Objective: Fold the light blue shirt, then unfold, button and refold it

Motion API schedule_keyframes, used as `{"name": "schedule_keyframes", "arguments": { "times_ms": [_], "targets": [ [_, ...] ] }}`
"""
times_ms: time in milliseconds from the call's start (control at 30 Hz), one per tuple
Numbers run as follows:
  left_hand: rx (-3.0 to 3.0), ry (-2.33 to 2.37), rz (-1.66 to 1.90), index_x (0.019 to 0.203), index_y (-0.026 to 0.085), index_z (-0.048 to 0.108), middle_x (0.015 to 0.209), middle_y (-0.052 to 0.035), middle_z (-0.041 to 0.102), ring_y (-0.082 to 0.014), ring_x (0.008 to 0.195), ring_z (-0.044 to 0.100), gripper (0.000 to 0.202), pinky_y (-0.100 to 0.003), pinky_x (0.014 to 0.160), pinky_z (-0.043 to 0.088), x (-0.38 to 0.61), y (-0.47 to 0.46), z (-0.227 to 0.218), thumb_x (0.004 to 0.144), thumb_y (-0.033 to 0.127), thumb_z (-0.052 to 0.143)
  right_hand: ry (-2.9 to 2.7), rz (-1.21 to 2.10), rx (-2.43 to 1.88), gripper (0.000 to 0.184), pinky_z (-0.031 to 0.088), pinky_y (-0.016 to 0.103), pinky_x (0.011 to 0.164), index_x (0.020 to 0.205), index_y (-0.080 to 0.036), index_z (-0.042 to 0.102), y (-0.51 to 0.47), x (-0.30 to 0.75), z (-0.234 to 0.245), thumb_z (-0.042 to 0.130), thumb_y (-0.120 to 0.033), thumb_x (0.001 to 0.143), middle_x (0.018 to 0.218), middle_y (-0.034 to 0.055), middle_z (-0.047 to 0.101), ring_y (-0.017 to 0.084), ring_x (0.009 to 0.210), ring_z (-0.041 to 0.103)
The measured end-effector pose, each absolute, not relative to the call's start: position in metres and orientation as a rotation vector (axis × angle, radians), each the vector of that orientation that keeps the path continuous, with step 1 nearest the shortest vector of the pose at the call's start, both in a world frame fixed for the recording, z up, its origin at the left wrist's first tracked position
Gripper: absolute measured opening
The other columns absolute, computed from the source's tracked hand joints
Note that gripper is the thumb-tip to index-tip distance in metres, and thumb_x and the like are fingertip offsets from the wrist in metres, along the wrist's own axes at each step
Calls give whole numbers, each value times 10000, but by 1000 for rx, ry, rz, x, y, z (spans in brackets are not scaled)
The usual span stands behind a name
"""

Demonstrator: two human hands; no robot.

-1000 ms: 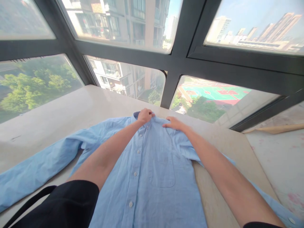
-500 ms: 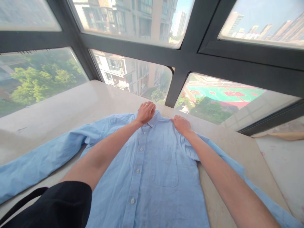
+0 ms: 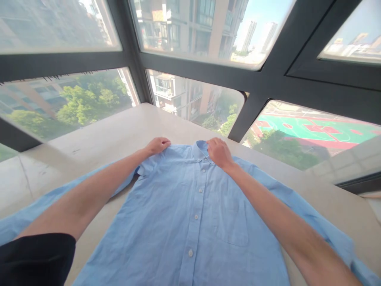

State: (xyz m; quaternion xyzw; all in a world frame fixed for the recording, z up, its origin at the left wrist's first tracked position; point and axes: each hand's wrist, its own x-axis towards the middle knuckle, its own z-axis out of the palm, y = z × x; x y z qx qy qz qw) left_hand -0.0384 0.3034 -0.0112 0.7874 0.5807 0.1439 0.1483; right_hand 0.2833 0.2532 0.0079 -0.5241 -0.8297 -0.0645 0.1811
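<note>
So there's a light blue shirt (image 3: 166, 210) lying face up on the windowsill (image 3: 127, 129), buttons running down the middle and the collar (image 3: 196, 153) at 12 o'clock. Left hand (image 3: 158, 145) sits around 11, fingers drawn in against the thumb, pinching the shirt's shoulder. Right hand (image 3: 219, 152) is at roughly 1, fingers bent close together against the side of the collar, but the thumb's hidden, so can't tell if that one's actually pinching. Pocket (image 3: 233, 228) is over near 4, well apart from both hands.
</note>
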Motion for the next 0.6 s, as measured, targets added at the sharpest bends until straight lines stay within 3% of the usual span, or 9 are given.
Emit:
{"name": "schedule_keyframes", "arguments": {
  "times_ms": [133, 267, 433, 600],
  "targets": [
    [2245, 1605, 439, 1045, 200, 747, 1061, -39, 739, -217, 982, 656, 431, -268, 881, 483, -25, 306, -12, 792, 499, 568, -2457, -104, -1435, 338, 386, 393, 951, 1244, -183, 596, 271, 217, 14, 523, -265, 924, 1311, 152, 539, 287, 1159, 490],
    [2453, 1520, 207, 1070, 236, 751, 1097, -59, 717, -232, 1009, 649, 434, -269, 889, 466, -13, 310, -7, 735, 497, 663, -2634, -58, -1597, 315, 367, 442, 995, 1184, -215, 669, 297, 195, 5, 606, -313, 892, 1432, 163, 463, 328, 1278, 433],
    [2434, 1521, 258, 1001, 223, 761, 1040, -66, 723, -228, 972, 642, 310, -274, 824, 460, -11, 313, -10, 749, 356, 639, -2798, 22, -1628, 276, 393, 424, 941, 1122, -242, 707, 314, 206, -1, 550, -367, 933, 1199, 134, 658, 296, 1143, 568],
    [2152, 1551, 515, 833, 157, 748, 733, -29, 694, -176, 724, 605, 269, -256, 654, 432, -17, 318, -17, 723, 372, 631, -2991, 27, -1337, 285, 412, 341, 860, 979, -215, 737, 321, 223, 13, 492, -359, 957, 1054, 127, 711, 272, 1036, 627]
  ]
}}
